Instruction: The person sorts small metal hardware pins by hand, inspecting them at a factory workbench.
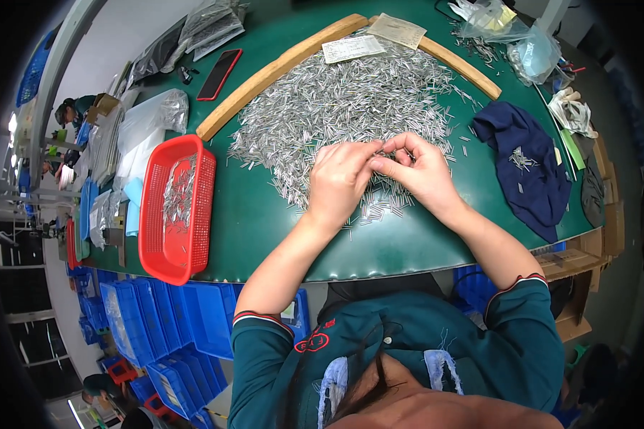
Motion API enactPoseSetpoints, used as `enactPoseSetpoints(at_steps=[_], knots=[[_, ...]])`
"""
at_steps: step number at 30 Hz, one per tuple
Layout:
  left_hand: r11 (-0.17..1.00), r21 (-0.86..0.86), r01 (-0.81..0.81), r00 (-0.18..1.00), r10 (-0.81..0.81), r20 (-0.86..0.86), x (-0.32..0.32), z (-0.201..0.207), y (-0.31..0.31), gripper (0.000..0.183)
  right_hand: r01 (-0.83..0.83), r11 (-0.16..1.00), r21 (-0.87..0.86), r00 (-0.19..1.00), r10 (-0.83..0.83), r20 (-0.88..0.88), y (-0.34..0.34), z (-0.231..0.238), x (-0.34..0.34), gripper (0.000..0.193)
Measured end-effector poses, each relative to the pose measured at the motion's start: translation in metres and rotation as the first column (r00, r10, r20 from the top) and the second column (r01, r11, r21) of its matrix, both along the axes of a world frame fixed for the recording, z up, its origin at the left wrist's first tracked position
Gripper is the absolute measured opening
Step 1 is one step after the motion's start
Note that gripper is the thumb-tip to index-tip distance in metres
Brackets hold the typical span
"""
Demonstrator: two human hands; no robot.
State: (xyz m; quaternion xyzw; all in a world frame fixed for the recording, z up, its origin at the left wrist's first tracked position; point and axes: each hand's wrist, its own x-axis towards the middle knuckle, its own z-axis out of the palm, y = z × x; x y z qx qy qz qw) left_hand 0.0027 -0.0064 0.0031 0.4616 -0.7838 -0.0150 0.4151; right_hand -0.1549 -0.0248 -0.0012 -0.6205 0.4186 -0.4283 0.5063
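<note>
Heap of small metal pins spread over centre of green table, bounded at far side by 2 wooden strips meeting in a V w/ 2 paper slips near the apex. Left hand & right hand rest on near edge of heap, fingertips touching, both pinched on a few pins. Red mesh basket w/ some pins sits left of heap; dark blue cloth w/ a few pins to the right; red phone far left.
</note>
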Motion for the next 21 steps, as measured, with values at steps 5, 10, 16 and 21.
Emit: enactPoseSetpoints(at_steps=[5,10,16,21], knots=[[0.998,-0.061,0.018,0.999,-0.016,0.035,-0.007,0.001,0.001,0.022,-0.049,0.992,0.115,0.946,0.009,0.325,-0.006,-0.013,0.003,0.021],[0.999,-0.040,0.013,0.999,-0.012,0.031,-0.006,0.001,0.003,0.026,-0.370,0.724,0.582,0.870,0.049,0.492,-0.010,0.008,-0.011,0.017],[0.999,0.039,0.020,0.999,-0.021,0.030,-0.008,0.002,0.003,0.026,-0.728,0.248,0.639,0.594,-0.237,0.769,-0.018,-0.008,-0.015,0.016],[0.995,0.086,0.049,0.999,-0.047,-0.016,-0.006,-0.001,0.001,0.023,-0.809,0.176,0.561,0.499,-0.300,0.813,-0.019,-0.011,-0.017,0.023]])
